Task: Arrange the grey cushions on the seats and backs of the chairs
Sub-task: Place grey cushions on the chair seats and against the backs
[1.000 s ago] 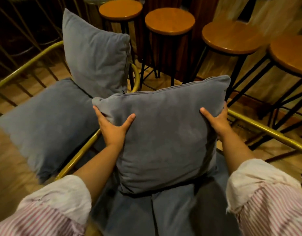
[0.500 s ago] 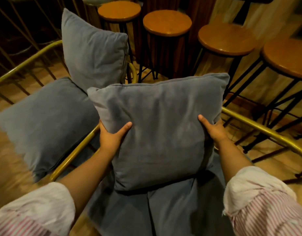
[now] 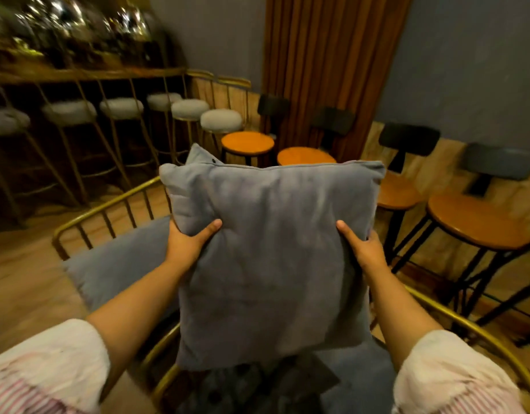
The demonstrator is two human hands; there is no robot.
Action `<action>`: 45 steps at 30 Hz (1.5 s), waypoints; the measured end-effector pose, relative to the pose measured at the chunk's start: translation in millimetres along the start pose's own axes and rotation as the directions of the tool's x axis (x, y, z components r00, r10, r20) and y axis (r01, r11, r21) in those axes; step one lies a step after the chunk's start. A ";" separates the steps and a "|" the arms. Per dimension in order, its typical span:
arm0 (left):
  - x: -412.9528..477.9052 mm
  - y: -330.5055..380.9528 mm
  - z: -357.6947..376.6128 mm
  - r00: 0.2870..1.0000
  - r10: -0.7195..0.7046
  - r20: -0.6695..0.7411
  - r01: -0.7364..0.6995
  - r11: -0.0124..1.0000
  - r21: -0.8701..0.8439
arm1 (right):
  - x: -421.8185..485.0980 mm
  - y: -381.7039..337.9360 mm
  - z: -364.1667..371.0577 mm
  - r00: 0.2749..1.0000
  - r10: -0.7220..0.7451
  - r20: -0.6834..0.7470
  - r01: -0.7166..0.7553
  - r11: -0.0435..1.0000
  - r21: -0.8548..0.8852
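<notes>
grey cushion (image 3: 272, 258), square and soft, with a piped seam along its top edge, held upright in mid-air at centre, above the near chair (image 3: 478, 333). that chair's gold metal frame holds a grey seat cushion (image 3: 356, 380), partly hidden at the bottom. left chair (image 3: 87, 215), also gold-railed, holds a second seat cushion (image 3: 117, 264); a back cushion (image 3: 198, 153) shows only as a corner behind the held one. left hand (image 3: 186, 243) grips the held cushion's left edge, thumb on the near face, fingers hidden behind. right hand (image 3: 362, 249) grips the right edge likewise. both hands closed on the fabric at mid-height, the cushion's lower half hanging below them. wooden stools (image 3: 472, 219) stand far right.
</notes>
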State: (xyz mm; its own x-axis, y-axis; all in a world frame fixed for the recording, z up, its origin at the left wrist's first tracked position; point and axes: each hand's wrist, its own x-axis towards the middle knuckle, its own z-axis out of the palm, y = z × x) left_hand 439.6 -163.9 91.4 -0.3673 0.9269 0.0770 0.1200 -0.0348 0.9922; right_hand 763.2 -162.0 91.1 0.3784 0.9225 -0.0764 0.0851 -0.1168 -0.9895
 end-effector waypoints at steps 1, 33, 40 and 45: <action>5.3 7.0 -15.4 1.000 -0.004 -0.010 0.004 1.000 -0.004 | -9.3 -9.9 10.3 1.000 -0.015 0.017 0.015 1.000 0.006; 348.6 -77.0 -367.5 0.981 -0.191 -0.017 0.192 0.971 0.142 | -5.7 -15.3 511.2 0.987 0.153 -0.055 -0.154 0.988 -0.004; 447.4 -131.5 -354.0 0.945 -0.326 0.017 0.310 0.912 0.267 | 50.1 14.2 569.0 0.946 0.295 -0.135 -0.305 0.950 -0.061; 501.7 -177.3 -325.1 0.928 -0.354 0.119 0.304 0.901 0.308 | 67.7 49.8 592.7 0.931 0.276 -0.240 -0.302 0.950 -0.078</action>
State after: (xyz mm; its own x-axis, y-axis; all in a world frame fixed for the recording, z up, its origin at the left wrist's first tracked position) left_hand -65.8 185.8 -13.9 -0.2737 0.9166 -0.2912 0.2809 0.3658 0.8873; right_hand 246.8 112.7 -36.1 0.5968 0.7381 -0.3147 0.0383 -0.4180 -0.9077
